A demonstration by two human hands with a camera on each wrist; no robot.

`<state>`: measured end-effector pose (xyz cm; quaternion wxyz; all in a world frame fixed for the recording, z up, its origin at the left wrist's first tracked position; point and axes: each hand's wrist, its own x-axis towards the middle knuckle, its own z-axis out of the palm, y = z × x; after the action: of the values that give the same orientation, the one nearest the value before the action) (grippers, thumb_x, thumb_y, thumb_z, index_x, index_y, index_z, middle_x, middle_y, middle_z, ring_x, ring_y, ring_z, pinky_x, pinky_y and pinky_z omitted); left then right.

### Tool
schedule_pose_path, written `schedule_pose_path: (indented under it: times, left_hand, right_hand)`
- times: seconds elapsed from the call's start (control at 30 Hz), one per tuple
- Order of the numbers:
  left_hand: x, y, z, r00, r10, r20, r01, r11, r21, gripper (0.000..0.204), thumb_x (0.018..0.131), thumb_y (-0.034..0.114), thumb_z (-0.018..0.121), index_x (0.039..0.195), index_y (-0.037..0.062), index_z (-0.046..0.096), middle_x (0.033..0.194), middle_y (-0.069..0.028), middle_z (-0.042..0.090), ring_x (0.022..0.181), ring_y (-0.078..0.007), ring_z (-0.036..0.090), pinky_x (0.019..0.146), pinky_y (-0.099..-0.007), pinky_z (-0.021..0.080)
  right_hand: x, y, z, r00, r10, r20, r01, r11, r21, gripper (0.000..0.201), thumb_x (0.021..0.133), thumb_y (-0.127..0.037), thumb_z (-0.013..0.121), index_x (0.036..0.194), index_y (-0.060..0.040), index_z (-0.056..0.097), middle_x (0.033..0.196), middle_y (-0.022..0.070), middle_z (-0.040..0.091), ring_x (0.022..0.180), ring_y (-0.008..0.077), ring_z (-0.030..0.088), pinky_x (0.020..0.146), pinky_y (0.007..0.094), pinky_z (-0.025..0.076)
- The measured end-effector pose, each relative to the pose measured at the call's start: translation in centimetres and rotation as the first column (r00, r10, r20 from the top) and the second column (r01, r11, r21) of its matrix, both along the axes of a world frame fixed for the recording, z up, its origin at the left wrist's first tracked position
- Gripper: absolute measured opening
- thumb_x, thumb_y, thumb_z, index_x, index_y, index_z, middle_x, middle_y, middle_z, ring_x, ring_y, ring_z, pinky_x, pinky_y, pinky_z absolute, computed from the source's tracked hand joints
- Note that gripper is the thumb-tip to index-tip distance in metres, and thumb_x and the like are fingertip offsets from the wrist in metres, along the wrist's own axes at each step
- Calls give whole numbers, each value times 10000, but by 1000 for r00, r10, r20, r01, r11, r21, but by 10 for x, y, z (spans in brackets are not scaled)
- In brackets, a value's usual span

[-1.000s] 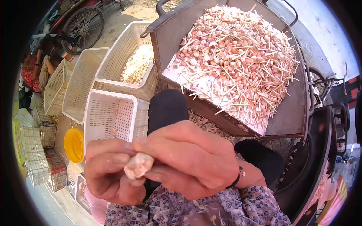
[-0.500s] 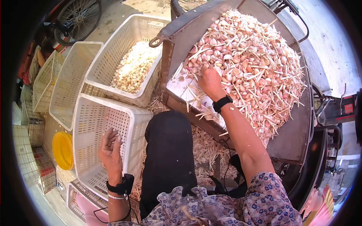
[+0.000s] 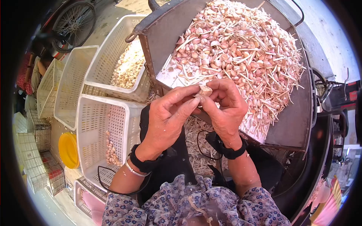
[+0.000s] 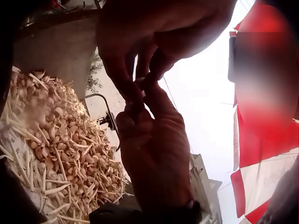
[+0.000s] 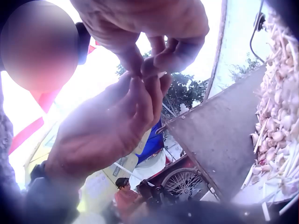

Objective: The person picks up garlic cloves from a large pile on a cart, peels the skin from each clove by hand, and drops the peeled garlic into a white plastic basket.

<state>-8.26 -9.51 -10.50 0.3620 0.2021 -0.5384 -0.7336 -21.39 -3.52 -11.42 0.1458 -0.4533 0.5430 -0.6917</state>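
Observation:
In the head view both hands meet over the near edge of the metal cart. Between their fingertips is a small pale garlic piece (image 3: pixel 205 90). The left hand (image 3: pixel 166 120) pinches it from the left, thumb against fingers; the right hand (image 3: pixel 227 113) pinches it from the right with curled fingers. Behind them lies a large heap of pinkish garlic cloves (image 3: pixel 241 49) with dry stalks. In both wrist views the fingertips of the two hands touch, and the piece is mostly hidden by them.
A white crate (image 3: pixel 81 139) at the left holds some cloves; another crate (image 3: pixel 113 89) behind it holds pale peeled cloves. A yellow bucket (image 3: pixel 68 150) stands further left. The metal cart (image 3: pixel 286 128) fills the right side. Stalk litter (image 3: pixel 201 139) covers the ground between the knees.
The right hand has come back from the heap and the left hand has left the white crate; they now meet at a garlic piece. Cloves in that crate are now uncovered.

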Motion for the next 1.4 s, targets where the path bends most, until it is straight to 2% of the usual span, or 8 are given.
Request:
schedule_pose_path:
  times: [0.3, 0.4, 0.53, 0.73, 0.93, 1.03, 1.23, 1.4]
  left_hand:
    - [34, 92, 119, 895, -424, -140, 173, 619, -767, 251, 776, -28, 654, 1027, -26, 637, 1014, -161, 615, 839, -196, 631, 688, -272, 519]
    - [41, 127, 144, 826, -488, -282, 45, 556, -830, 202, 780, -28, 630, 982, -27, 636, 953, -152, 617, 789, -185, 625, 641, -260, 513]
    - [37, 168, 147, 757, -436, -487, -208, 546, -812, 141, 786, -28, 598, 922, -27, 635, 872, -139, 620, 722, -171, 617, 579, -244, 506]
    - [51, 183, 137, 675, -387, -628, -365, 565, -740, 91, 794, -28, 551, 833, -28, 634, 750, -121, 624, 622, -149, 606, 486, -221, 495]
    - [72, 175, 118, 607, -177, -775, -426, 750, -506, 74, 747, -48, 632, 804, -11, 662, 745, -119, 640, 599, -145, 607, 430, -184, 450]
    - [89, 157, 106, 636, -10, -771, -516, 738, -435, 78, 721, -47, 674, 789, -8, 674, 751, -129, 649, 590, -155, 611, 425, -171, 442]
    - [159, 93, 76, 888, 309, -342, -453, 716, -531, 94, 875, 79, 576, 870, -15, 567, 898, -164, 622, 736, -202, 617, 677, -274, 494]
    - [207, 22, -20, 646, 763, 1, -763, 646, -13, 303, 877, 120, 605, 1112, -63, 549, 1030, -138, 614, 855, -165, 613, 770, -241, 486]
  right_hand:
    - [23, 160, 106, 928, 124, -352, -284, 846, -451, 211, 729, -40, 708, 900, 3, 592, 907, 162, 575, 673, 220, 600, 596, 291, 536]
    - [16, 189, 137, 767, 339, -545, -618, 621, -483, 145, 753, -24, 635, 888, -12, 584, 786, 95, 594, 599, 162, 574, 542, 278, 503]
    - [65, 198, 142, 884, 310, -349, -463, 488, -740, 35, 753, 32, 597, 778, 27, 573, 746, 126, 595, 515, 173, 559, 449, 288, 463]
    - [87, 220, 153, 855, 495, -154, -464, 599, -652, 67, 753, 48, 567, 688, 44, 551, 708, 106, 604, 453, 184, 537, 408, 281, 438]
    - [104, 190, 164, 842, 500, -203, -540, 769, -343, 94, 769, -42, 585, 686, -13, 551, 711, 98, 616, 501, 192, 559, 510, 304, 491]
    - [103, 152, 148, 697, 648, -306, -714, 591, -376, 58, 779, -49, 584, 790, -7, 546, 711, 121, 609, 520, 203, 568, 520, 320, 504]
    - [156, 60, 115, 877, 460, -142, -481, 827, -291, 144, 696, -14, 706, 790, 8, 598, 724, 126, 603, 579, 211, 590, 484, 288, 488]
    - [162, -34, 41, 692, 581, -428, -567, 805, 175, 284, 759, -112, 712, 969, 32, 584, 844, 147, 585, 700, 254, 634, 547, 280, 478]
